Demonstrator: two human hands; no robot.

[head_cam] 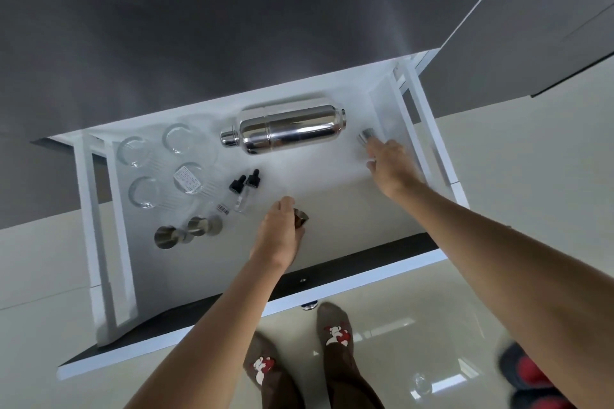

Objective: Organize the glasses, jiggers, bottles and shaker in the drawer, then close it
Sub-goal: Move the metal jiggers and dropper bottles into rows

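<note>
The white drawer [349, 209] stands pulled out below me. A steel shaker [285, 129] lies on its side at the back. Several clear glasses [159, 166] stand at the left, with two dropper bottles [242, 191] beside them. Two steel jiggers [186, 231] lie at the front left. My left hand [279, 236] is shut on a dark jigger [300, 217] near the drawer's middle front. My right hand [390, 164] reaches to the right side, its fingers touching a small steel jigger [365, 135]; the grip there is not clear.
The drawer's front panel [232, 335] with a round knob [309, 306] sits just ahead of my feet [299, 362]. A dark countertop [199, 26] overhangs the back. A red and black slipper [528, 375] lies on the glossy floor at the right.
</note>
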